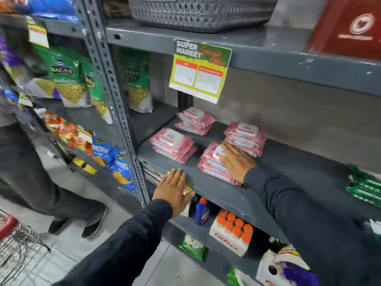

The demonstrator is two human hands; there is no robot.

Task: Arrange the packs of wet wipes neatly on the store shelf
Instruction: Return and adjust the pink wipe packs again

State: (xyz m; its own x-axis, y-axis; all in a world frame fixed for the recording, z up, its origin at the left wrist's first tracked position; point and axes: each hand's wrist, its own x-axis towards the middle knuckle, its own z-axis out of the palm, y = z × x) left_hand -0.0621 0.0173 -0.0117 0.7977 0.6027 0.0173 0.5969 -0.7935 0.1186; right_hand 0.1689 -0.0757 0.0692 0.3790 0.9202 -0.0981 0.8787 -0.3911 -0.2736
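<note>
Dark sleeves fill the foreground, reaching from the wearer toward a grey metal shelf (288,182) that carries pink packs of wet wipes.

Four stacks are seen on the shelf board, set roughly in two rows. At the back left, a stack (194,120) of two packs is counted. At the front left, another stack (173,145) of two is counted. At the back right, a stack (245,138) appears to hold three packs, though the layers are hard to separate. At the front right, a stack (214,164) of perhaps three is partly hidden, so its count is uncertain.

Two hands are counted. The right hand (237,162) is laid flat on top of the front right stack, fingers extended and together, nothing gripped; this stack sits skewed, its near corner close to the shelf lip. The left hand (175,188) is rested palm down on the shelf's front edge, fingers (177,174) spread and empty.

The step in hand is judged to be squaring the front right stack. It is best done by pressing lightly from above while the whole stack is turned as one, so that its edges run parallel with the shelf lip and its neighbours. Soft packs are likely to slide apart if pushed from one layer only.

One price sign (200,71) hangs from the board above.
</note>
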